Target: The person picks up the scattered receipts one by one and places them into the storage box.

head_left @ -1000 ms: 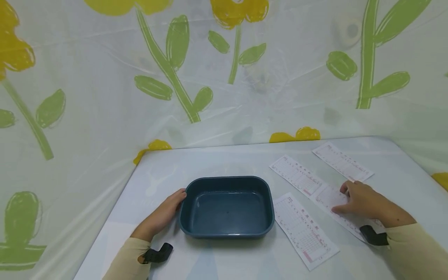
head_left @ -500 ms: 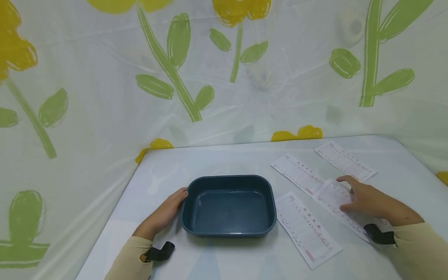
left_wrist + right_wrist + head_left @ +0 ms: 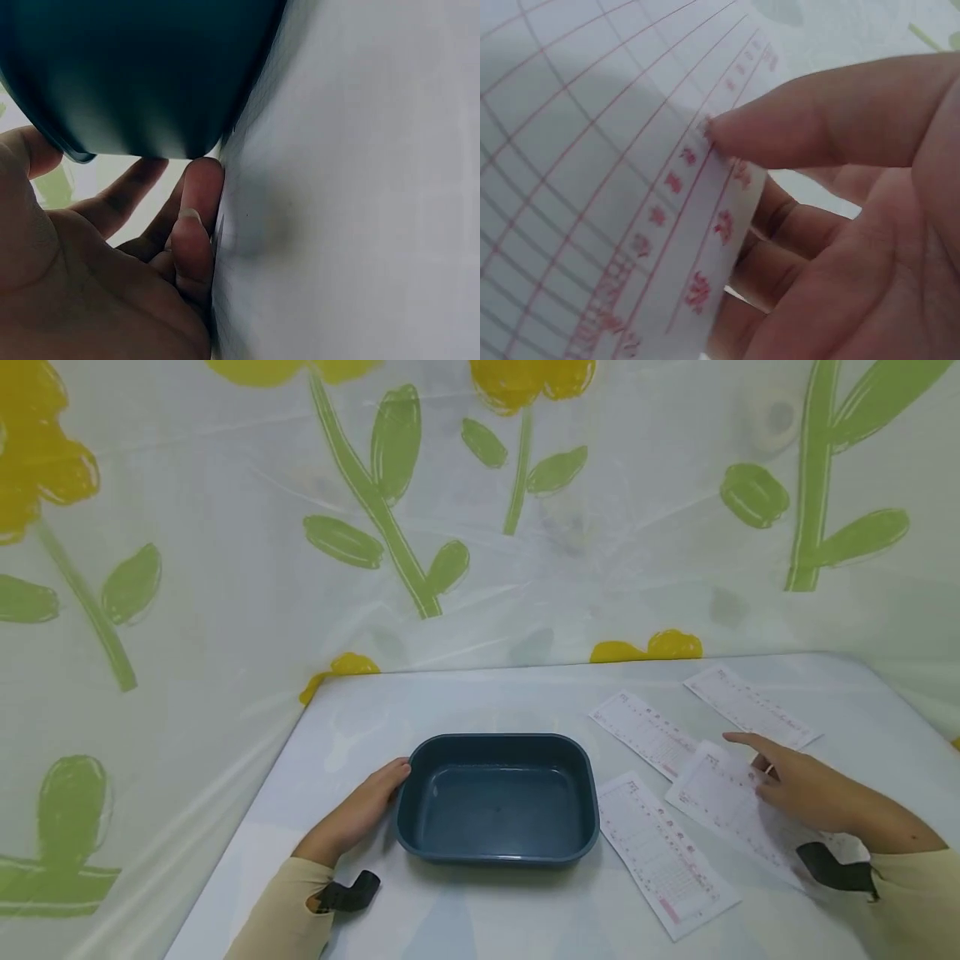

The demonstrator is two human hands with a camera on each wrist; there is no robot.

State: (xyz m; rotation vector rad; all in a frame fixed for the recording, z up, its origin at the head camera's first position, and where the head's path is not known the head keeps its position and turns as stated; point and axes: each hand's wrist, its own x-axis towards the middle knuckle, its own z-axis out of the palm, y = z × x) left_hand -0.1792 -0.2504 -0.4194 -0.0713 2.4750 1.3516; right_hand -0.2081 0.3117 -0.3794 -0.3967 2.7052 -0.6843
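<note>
A dark teal plastic basin (image 3: pixel 497 814) sits on the table in the head view. My left hand (image 3: pixel 365 810) is at its left end, fingers touching the outer wall and rim. From the left wrist view, this hand (image 3: pixel 105 262) rests low by the table against the basin (image 3: pixel 135 82). To the right, my right hand (image 3: pixel 813 789) pinches the edge of a printed paper slip (image 3: pixel 720 793), which is partly lifted. In the right wrist view the thumb (image 3: pixel 802 120) presses on the red-lined slip (image 3: pixel 592 165), with the other fingers behind it.
Another slip (image 3: pixel 667 856) lies just right of the basin. Behind it are a slip (image 3: pixel 645 731) partly under the lifted one and a slip (image 3: pixel 750 706) farther back. A flower-print curtain (image 3: pixel 585 568) hangs along the white table's (image 3: pixel 480 702) far edge.
My right hand has closed its thumb and fingers on the slip and raised its edge, shifting slightly right. My left hand stays at the basin. The head view has turned slightly.
</note>
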